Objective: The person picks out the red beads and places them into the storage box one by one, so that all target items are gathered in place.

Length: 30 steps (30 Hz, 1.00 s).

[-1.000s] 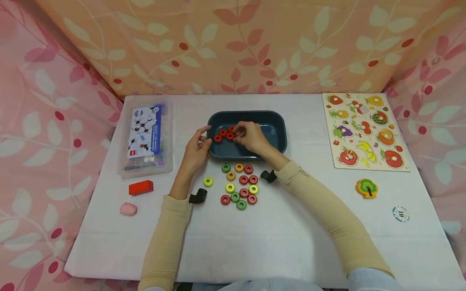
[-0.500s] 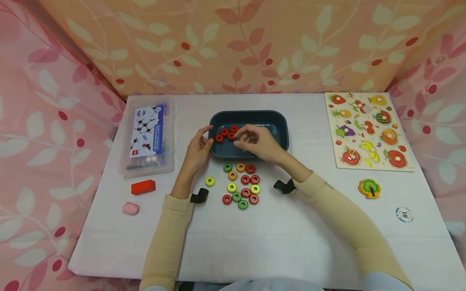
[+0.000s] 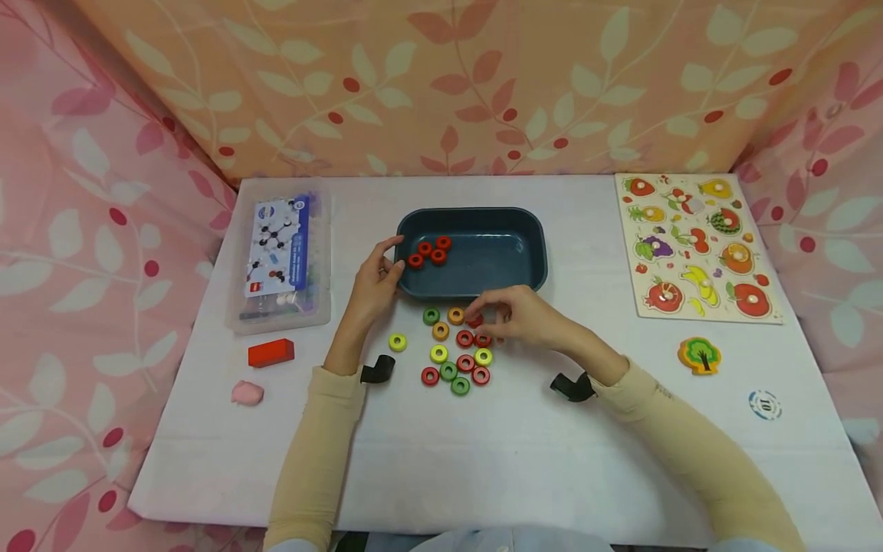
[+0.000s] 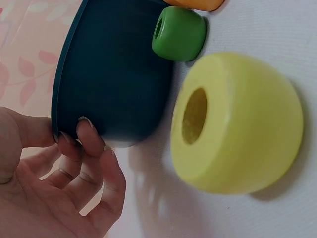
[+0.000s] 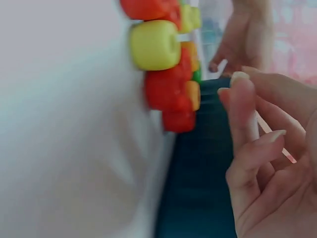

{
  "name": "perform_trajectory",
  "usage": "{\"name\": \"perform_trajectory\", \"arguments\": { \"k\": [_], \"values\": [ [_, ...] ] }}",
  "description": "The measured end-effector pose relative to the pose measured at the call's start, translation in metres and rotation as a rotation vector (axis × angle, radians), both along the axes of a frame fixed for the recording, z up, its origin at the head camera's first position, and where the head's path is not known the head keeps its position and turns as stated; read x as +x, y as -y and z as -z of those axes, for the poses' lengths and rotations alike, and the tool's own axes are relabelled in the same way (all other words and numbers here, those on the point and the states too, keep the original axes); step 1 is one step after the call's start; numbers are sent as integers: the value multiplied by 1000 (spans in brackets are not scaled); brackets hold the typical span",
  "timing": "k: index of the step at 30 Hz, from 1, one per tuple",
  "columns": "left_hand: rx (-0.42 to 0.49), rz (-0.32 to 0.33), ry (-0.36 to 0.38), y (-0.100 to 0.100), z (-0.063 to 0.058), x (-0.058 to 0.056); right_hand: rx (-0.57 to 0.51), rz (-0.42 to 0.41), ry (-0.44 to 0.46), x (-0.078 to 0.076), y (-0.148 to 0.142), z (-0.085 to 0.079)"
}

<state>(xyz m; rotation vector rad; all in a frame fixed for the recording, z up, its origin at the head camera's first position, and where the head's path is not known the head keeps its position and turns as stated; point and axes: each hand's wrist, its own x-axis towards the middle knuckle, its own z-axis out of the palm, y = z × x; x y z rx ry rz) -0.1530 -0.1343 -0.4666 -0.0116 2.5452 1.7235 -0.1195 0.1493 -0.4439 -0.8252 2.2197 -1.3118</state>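
Observation:
My left hand (image 3: 377, 280) grips the left end of a dark blue tray (image 3: 507, 253), thumb and fingertips pinching its rim in the left wrist view. Several red ring beads (image 3: 439, 264) lie together at the tray's left. Below the tray, several red, green, orange and yellow beads are spread on the white cloth. Over the upper right of these hovers my right hand (image 3: 524, 316), fingers loosely bent and nothing between them, its fingertips overlapping a red bead (image 3: 473, 323). A yellow bead (image 4: 247, 129) and a green bead (image 4: 185, 37) stand near the left hand.
A clear plastic case (image 3: 317, 299) stands at the left, with a red block (image 3: 270, 353) and a pink lump (image 3: 247, 393) below it. To the right are a fruit puzzle board (image 3: 679, 268), a tree piece (image 3: 700, 356) and a round chip (image 3: 765, 405).
My right hand has left the tray and moved down and right to the loose beads, leaving the red beads inside uncovered. The left hand stays on the tray's rim.

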Motion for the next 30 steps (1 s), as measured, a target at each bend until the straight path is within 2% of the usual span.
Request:
{"name": "perform_trajectory", "arguments": {
  "k": [4,8,11,14,18,22,25,28,30],
  "values": [
    [2,-1,7,0,0,0,124,-11,-7,4,-5,13],
    [2,0,8,-1,-1,0,222,-7,-120,7,-8,21],
    [-2,4,7,-1,-2,0,257,-2,-215,10,-8,23],
    [-7,5,7,0,-3,0,267,-8,-268,12,-7,23],
    [-8,5,8,0,-3,0,182,-3,-264,11,-5,13],
    [-12,-2,7,0,-3,0,-8,27,-259,3,-4,-1],
    [-11,-2,12,0,-2,-1,-116,82,-281,-7,-4,-7],
    [-9,-3,18,0,-2,0,-133,165,-283,-19,-1,-9],
    [-5,-6,22,0,-1,0,-105,219,-279,-28,2,-7]
  ]
}}
